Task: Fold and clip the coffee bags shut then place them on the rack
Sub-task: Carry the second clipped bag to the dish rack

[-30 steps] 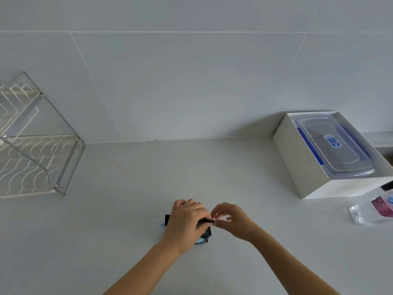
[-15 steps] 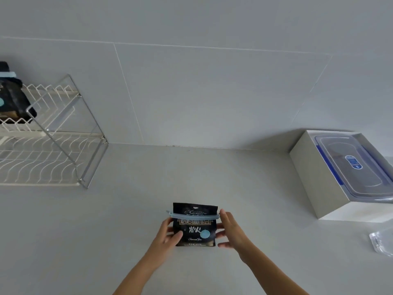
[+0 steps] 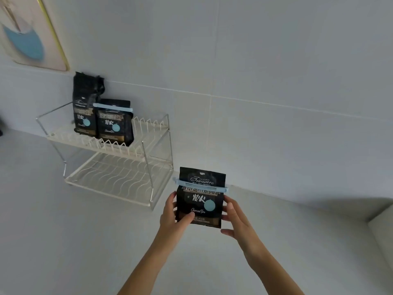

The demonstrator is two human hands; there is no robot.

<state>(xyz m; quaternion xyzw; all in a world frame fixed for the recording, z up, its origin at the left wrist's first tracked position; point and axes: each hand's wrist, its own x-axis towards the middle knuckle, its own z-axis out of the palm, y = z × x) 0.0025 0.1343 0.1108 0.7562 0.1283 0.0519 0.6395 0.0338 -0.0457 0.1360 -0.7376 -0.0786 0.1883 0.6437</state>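
I hold a black coffee bag (image 3: 200,199) upright above the counter, between both hands. A light blue clip (image 3: 224,189) runs across its folded top. My left hand (image 3: 173,218) grips its left edge with the thumb on the front. My right hand (image 3: 234,216) presses its right edge with the fingers spread. The two-tier wire rack (image 3: 136,173) stands to the left against the wall. On its upper tier stand two more black coffee bags: a tall one (image 3: 84,107) with a crumpled top and a shorter one (image 3: 114,122) with a blue clip.
A framed picture (image 3: 32,33) hangs on the wall at the upper left. The corner of a white box (image 3: 382,220) shows at the right edge. Pale counter (image 3: 85,241) spreads under my arms.
The bag went from lying under my hands on the counter to being held upright and lifted. The view swung left, bringing the rack and its two bags into sight; the box slid off right.
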